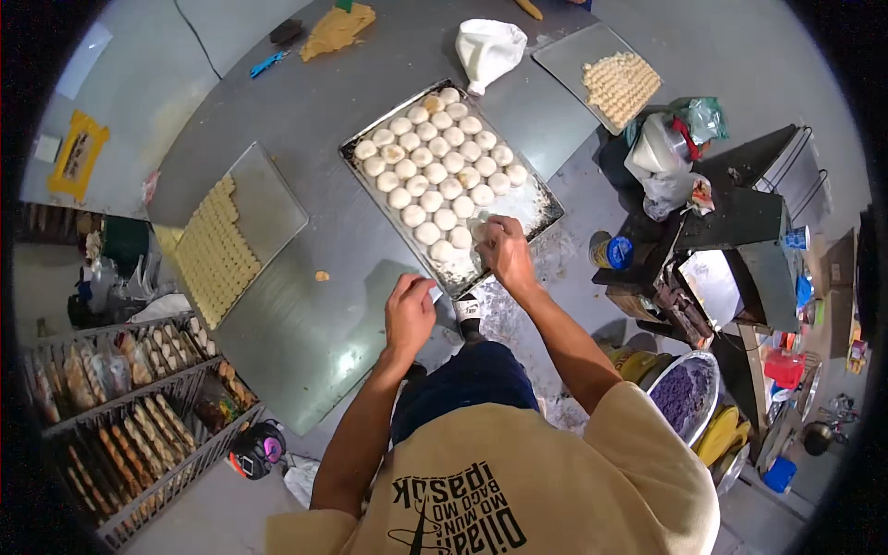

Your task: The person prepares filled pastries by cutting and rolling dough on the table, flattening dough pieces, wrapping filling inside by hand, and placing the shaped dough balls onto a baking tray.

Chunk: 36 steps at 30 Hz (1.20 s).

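A dark-rimmed baking tray (532,205) lies at an angle on the table, its near corner past the table edge. Rows of round white dough balls (435,173) cover most of it, several with brownish tops. Over the tray's near right part, my right hand (507,252) reaches down with fingers bent together beside the last balls. Its fingertips hide whatever they hold. Just left of the tray's near corner is my left hand (410,313), fingers curled in and thumb side toward the tray. Something pale shows at its fingertips, too small to name.
A tray of small yellowish dough pieces (217,250) lies left on the grey table (305,342); another such tray (564,57) is far right. A white piping bag (488,51) lies beyond the middle tray. Bread crates (139,398) stand lower left, a purple-filled basin (686,396) right.
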Each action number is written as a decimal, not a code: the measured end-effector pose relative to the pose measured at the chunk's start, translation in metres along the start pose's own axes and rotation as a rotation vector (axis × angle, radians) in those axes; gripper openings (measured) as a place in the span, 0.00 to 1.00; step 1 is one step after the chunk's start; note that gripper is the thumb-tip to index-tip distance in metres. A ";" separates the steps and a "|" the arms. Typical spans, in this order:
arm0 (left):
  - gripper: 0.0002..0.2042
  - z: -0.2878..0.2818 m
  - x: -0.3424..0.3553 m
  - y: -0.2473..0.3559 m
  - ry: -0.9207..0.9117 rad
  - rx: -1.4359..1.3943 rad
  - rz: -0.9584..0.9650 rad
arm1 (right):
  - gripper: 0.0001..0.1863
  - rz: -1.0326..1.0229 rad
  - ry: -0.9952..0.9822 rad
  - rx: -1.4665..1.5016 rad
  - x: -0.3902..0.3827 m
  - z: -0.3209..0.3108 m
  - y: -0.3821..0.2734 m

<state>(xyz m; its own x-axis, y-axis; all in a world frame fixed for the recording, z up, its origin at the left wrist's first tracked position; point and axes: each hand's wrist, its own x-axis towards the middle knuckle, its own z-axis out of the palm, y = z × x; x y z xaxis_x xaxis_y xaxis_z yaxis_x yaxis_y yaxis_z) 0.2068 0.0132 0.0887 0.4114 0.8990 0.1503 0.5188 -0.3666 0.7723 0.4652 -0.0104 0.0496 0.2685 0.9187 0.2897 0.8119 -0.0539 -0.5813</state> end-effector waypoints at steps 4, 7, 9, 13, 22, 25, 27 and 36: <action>0.07 0.042 0.030 0.016 -0.017 0.090 -0.066 | 0.21 0.423 -0.094 0.113 0.009 -0.013 0.016; 0.04 0.059 0.039 0.014 -0.020 0.178 -0.160 | 0.22 0.463 -0.148 0.151 0.019 -0.002 0.023; 0.05 0.063 0.036 0.008 -0.029 0.161 -0.201 | 0.22 0.500 -0.208 0.224 0.026 0.002 0.026; 0.05 0.051 0.022 -0.010 -0.081 0.161 -0.229 | 0.19 0.434 -0.173 0.300 0.035 0.011 0.028; 0.05 -0.033 -0.051 -0.072 0.053 0.002 -0.211 | 0.21 0.422 -0.135 0.048 0.041 0.019 0.002; 0.08 -0.073 -0.075 -0.085 0.095 -0.042 -0.296 | 0.19 0.384 -0.042 0.019 0.042 0.016 -0.050; 0.09 -0.099 -0.086 -0.095 0.120 -0.104 -0.389 | 0.14 0.287 -0.077 -0.051 0.050 0.033 -0.081; 0.15 -0.174 -0.092 -0.158 0.223 0.271 -0.599 | 0.11 -0.197 -0.299 0.223 0.176 0.227 -0.211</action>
<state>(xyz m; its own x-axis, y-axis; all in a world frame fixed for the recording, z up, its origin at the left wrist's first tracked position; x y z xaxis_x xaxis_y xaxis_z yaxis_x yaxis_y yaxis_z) -0.0437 0.0300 0.0608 -0.1530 0.9823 -0.1078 0.7890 0.1871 0.5852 0.2238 0.2517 0.0511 -0.0695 0.9780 0.1969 0.6918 0.1894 -0.6968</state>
